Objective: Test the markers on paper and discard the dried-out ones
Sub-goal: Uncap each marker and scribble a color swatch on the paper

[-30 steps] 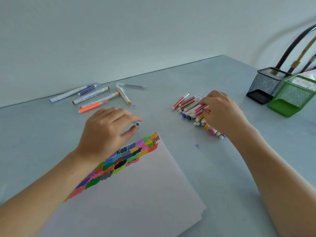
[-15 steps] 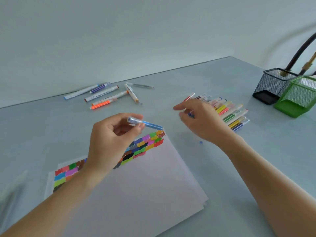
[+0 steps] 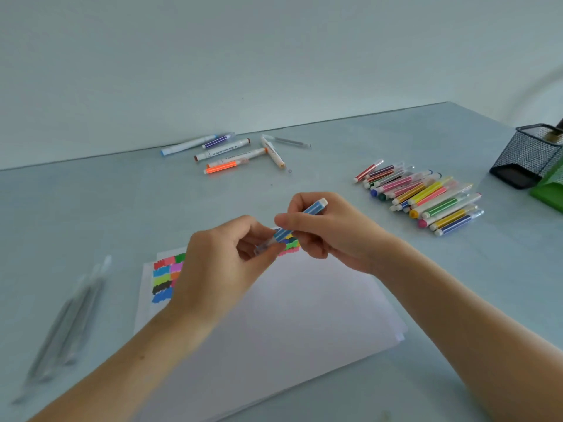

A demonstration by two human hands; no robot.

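Observation:
Both hands hold a blue striped marker (image 3: 313, 207) above the top of the white paper stack (image 3: 289, 318). My right hand (image 3: 332, 229) grips the marker's barrel, its white end pointing up and right. My left hand (image 3: 225, 260) pinches the clear cap end. Colour test patches (image 3: 166, 277) run along the paper's upper left edge, partly hidden by my left hand. A row of many coloured markers (image 3: 426, 196) lies to the right on the table.
Several larger markers and pens (image 3: 228, 152) lie scattered at the back near the wall. A black mesh holder (image 3: 530, 156) and a green one (image 3: 551, 187) stand at the far right. Blurred grey pens (image 3: 70, 324) lie at the left.
My right hand left the marker row and came to the blue marker held in my left hand. Both hands now hold it over the paper. The view shifted left.

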